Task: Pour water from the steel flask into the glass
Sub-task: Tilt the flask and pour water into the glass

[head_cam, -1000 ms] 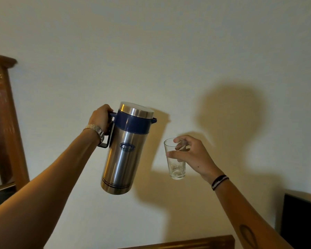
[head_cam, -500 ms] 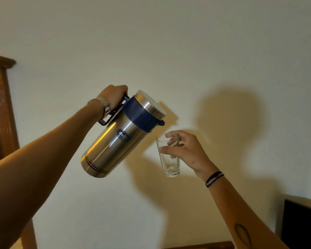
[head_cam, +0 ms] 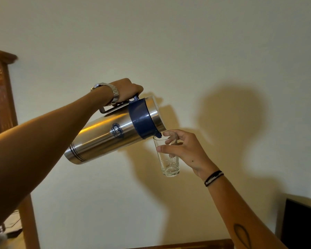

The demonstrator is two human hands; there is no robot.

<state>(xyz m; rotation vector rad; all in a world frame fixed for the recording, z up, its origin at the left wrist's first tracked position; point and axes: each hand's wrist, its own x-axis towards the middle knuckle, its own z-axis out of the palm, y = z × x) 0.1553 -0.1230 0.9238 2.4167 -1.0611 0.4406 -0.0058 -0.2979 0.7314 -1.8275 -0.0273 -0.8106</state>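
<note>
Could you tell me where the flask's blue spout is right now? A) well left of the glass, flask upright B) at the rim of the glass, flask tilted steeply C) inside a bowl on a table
B: the steel flask lies steeply tilted, its blue spout at the rim of the glass.

Left hand (head_cam: pixel 127 90): closed around a handle, wrist raised and bent downward (metal watch worn). Right hand (head_cam: pixel 185 150): fingers curled in a grasp, forearm extended upward.

1 head-worn view — close behind both outstretched forearms — faces forward at a wall (head_cam: pixel 169 42).
</note>
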